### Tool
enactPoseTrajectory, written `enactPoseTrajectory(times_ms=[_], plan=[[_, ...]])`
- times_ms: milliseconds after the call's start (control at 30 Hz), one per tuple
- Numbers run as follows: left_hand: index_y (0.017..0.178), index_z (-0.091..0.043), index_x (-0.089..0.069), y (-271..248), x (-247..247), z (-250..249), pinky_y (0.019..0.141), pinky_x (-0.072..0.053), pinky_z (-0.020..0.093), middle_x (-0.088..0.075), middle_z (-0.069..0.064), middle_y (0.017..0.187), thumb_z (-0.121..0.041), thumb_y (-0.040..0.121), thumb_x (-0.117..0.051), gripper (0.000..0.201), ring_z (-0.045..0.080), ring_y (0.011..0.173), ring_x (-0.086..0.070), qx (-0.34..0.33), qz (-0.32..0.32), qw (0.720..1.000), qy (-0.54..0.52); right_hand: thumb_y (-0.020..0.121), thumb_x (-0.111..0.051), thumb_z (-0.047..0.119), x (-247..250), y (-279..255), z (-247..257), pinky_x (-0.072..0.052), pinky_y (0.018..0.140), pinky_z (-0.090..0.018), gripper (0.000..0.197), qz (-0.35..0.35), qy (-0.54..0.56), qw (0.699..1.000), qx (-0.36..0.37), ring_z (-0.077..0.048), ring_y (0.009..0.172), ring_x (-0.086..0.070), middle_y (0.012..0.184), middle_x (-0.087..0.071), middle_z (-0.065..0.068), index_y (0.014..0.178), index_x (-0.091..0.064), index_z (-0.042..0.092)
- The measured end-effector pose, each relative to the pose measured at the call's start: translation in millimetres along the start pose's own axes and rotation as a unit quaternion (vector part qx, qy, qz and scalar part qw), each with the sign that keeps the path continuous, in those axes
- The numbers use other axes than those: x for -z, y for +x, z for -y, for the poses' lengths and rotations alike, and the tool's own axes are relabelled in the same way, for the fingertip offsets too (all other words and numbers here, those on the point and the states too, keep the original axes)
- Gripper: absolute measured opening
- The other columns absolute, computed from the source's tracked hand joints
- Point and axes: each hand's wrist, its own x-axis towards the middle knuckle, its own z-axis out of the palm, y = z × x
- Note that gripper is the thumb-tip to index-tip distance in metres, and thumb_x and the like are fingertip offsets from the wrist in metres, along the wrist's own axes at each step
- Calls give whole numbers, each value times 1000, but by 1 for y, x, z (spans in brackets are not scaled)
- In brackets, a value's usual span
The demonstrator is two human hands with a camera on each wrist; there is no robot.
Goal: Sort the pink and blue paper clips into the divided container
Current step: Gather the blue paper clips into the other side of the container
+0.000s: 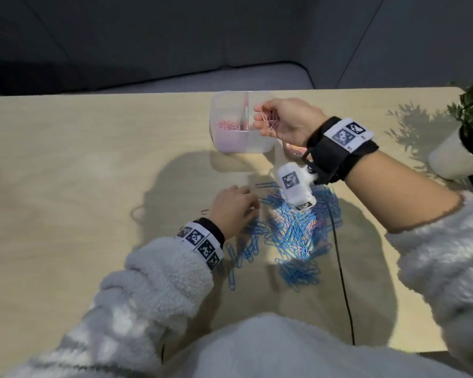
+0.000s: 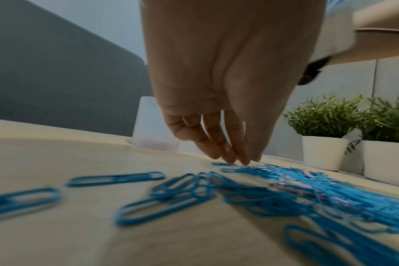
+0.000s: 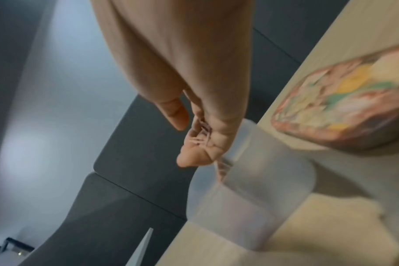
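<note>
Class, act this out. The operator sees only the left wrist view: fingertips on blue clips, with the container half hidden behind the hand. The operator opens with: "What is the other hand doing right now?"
Observer: The right hand holds a bunch of pink paper clips in its grip, above the divided container.
Operator: Which side of it is filled?
Observer: A pile of pink clips lies in the left compartment. I see no blue ones inside.
Operator: Is anything else near it?
Observer: Yes, a colourful patterned object lies on the table close to the container. It is too blurred to name.
</note>
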Motion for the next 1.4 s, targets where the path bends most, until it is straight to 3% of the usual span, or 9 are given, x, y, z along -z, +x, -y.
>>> enactPoseTrajectory(times_ms=[167, 333, 633, 767, 867, 1000, 1133, 1300, 1400], plan=[[103, -12, -59, 15, -16, -26, 82, -43, 39, -60, 12, 110, -25, 89, -51, 21, 32, 102, -56, 11, 35, 999, 32, 97, -23, 22, -33, 32, 17, -21, 48, -24, 35, 22, 101, 994, -16, -14, 54, -23, 65, -25, -3, 64, -34, 16], [104, -9, -59, 18, -25, -30, 88, -46, 40, -57, 12, 114, -19, 91, -51, 18, 32, 104, -57, 30, 58, 998, 17, 97, -36, 34, -49, 38, 17, -32, 63, -26, 31, -18, 10, 999, -25, -12, 66, -35, 83, -47, -6, 96, -50, 6], [100, -9, -58, 3, 3, -1, 77, -43, 32, -70, 14, 97, -12, 87, -55, 14, 28, 91, -61, 86, 2, 979, -182, 91, -44, 4, 14, -29, -29, -46, 47, -19, 21, -28, -100, 988, 115, -7, 48, -57, 71, -61, -5, 77, -58, 11], [106, -7, -56, 12, 10, 1, 72, -41, 32, -64, 16, 83, -6, 87, -48, 20, 24, 76, -54, 116, -1, 965, -237, 88, -53, 0, 49, -45, -89, -39, 43, -8, 31, -21, -324, 940, 102, 3, 39, -50, 63, -58, 1, 66, -56, 22], [104, -8, -56, 22, 8, -5, 72, -40, 32, -57, 8, 82, -12, 89, -47, 17, 21, 74, -49, 117, 17, 966, -231, 83, -59, 5, 56, -45, -121, -41, 56, -17, 32, -49, -433, 895, 98, 3, 49, -50, 65, -60, 1, 57, -54, 24], [103, -6, -56, 29, -2, -13, 81, -43, 35, -64, 15, 98, -15, 88, -52, 18, 29, 91, -58, 94, 26, 985, -144, 81, -63, 13, 45, -42, -135, -42, 73, -30, 3, -51, -499, 856, 125, -21, 77, -55, 81, -63, -8, 78, -64, 12], [102, -4, -56, 28, -3, -10, 83, -43, 40, -62, 18, 107, -9, 88, -47, 18, 34, 99, -57, 79, 21, 994, -68, 81, -62, 15, 37, -37, -139, -41, 77, -33, 12, -49, -567, 811, 137, -30, 92, -57, 96, -64, -15, 88, -65, 7], [99, -4, -56, 21, 2, 2, 83, -46, 43, -61, 17, 105, -7, 90, -43, 17, 35, 97, -56, 96, 22, 995, -22, 83, -63, 11, 43, -36, -136, -45, 79, -30, 6, -55, -427, 895, 118, -20, 80, -57, 86, -69, -11, 80, -68, 9], [100, -4, -56, 21, 5, 3, 84, -45, 42, -61, 17, 106, -8, 91, -43, 17, 34, 98, -55, 100, 9, 995, -30, 84, -62, 6, 59, -45, -128, -48, 62, -27, 20, -98, -246, 960, 93, -11, 60, -55, 68, -63, -2, 69, -62, 18]])
